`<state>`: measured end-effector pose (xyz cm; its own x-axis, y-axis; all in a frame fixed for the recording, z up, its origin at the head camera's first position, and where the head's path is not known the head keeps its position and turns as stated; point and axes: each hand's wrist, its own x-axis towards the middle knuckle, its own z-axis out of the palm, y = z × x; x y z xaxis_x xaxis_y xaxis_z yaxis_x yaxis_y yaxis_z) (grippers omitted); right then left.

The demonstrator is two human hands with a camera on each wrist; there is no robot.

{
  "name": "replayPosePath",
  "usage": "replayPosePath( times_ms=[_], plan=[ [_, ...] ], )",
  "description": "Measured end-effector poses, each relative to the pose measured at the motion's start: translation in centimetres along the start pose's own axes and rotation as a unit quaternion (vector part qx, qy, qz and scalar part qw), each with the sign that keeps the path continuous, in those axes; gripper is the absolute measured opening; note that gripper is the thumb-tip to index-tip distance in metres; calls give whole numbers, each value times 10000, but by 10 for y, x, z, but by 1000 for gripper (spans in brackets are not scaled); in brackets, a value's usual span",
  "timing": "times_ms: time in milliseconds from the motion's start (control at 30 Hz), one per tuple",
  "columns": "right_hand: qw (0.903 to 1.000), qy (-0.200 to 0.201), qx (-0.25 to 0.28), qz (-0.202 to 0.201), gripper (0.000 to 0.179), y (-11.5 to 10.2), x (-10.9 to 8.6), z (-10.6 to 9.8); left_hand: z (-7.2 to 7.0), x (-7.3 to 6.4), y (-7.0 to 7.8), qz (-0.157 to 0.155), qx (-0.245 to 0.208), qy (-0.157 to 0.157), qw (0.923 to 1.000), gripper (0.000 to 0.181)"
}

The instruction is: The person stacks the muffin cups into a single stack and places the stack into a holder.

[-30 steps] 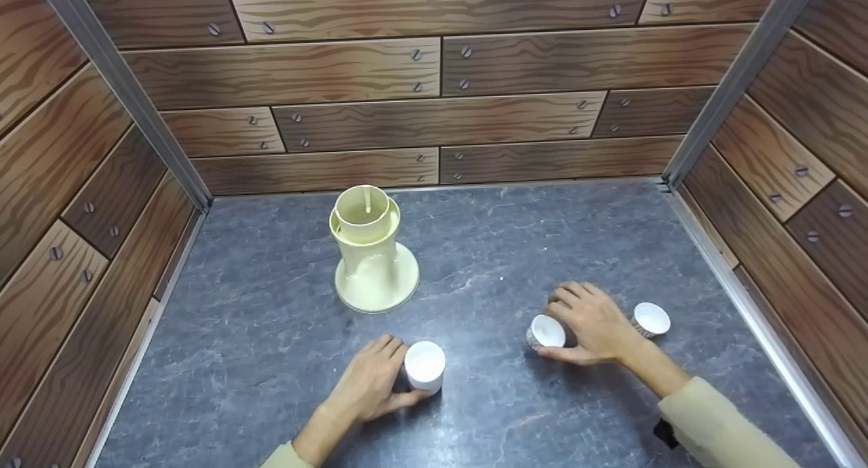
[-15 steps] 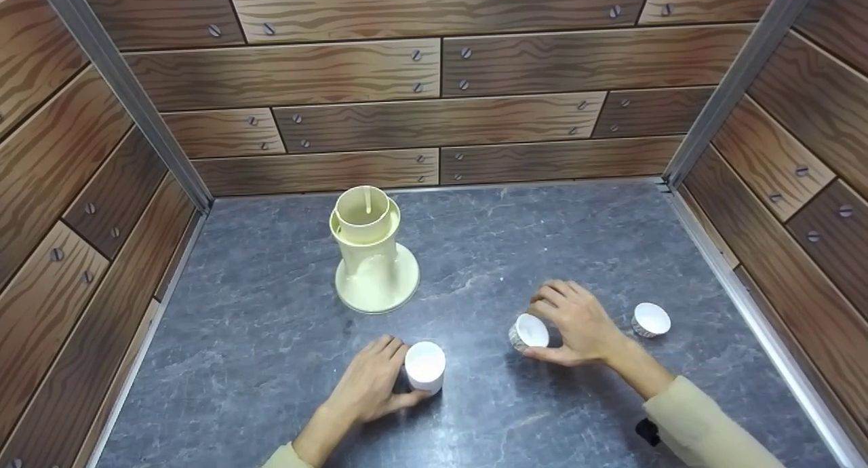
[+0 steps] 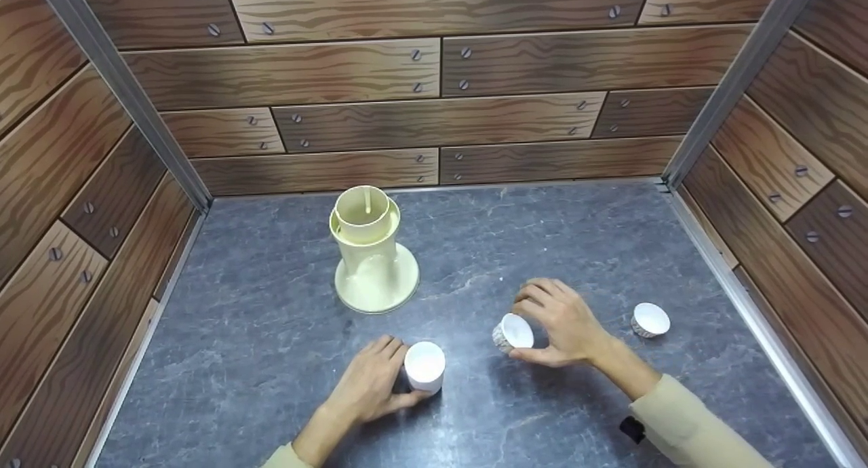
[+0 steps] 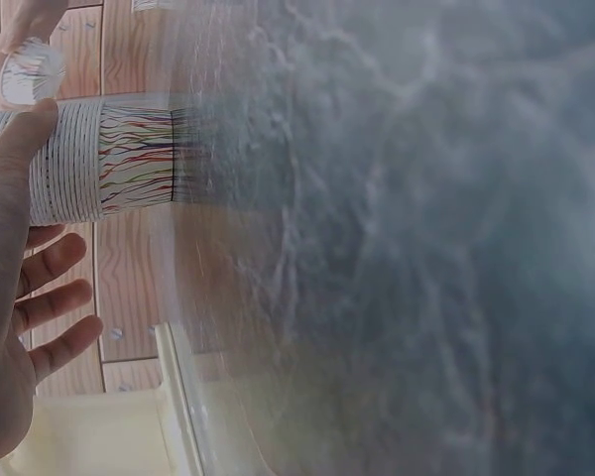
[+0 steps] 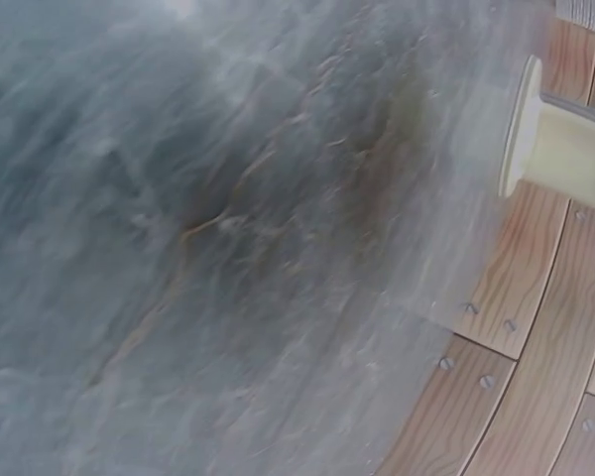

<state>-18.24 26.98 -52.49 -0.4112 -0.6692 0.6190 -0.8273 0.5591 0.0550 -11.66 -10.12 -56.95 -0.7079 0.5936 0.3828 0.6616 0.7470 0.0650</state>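
Observation:
My left hand (image 3: 369, 380) rests around a stack of paper cups (image 3: 425, 366) that stands on the table, thumb at the near side and fingers at the far left side. The left wrist view shows the nested rims of this stack (image 4: 74, 164) and its coloured wavy lines; the other fingers (image 4: 59, 302) spread loosely behind it. My right hand (image 3: 559, 322) pinches a single patterned paper cup (image 3: 513, 334) between thumb and fingers, its white mouth tilted. Only a sliver of that hand shows in the right wrist view. Another paper cup (image 3: 651, 320) stands to the right.
A pale yellow plastic stand (image 3: 378, 281) with a round base and open tube top is beyond the left hand. Wood-patterned walls (image 3: 434, 122) border the dark marbled tabletop (image 3: 258, 305) at the back and both sides.
My right hand has carried its cup leftward, towards the stack and away from the cup standing at the right. The left hand and the stack have stayed in place.

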Motion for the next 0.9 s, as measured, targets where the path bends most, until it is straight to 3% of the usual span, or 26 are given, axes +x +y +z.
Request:
replayPosePath(
  times_ms=[333,900],
  plan=[
    [9994,257,216,-62,66,-15,16,3,1,1,1,-132,-264,-69,9995,67],
    [9985,242,405,-282,62,-30,38,4,1,1,1,-18,-88,127,9999,67]
  ],
)
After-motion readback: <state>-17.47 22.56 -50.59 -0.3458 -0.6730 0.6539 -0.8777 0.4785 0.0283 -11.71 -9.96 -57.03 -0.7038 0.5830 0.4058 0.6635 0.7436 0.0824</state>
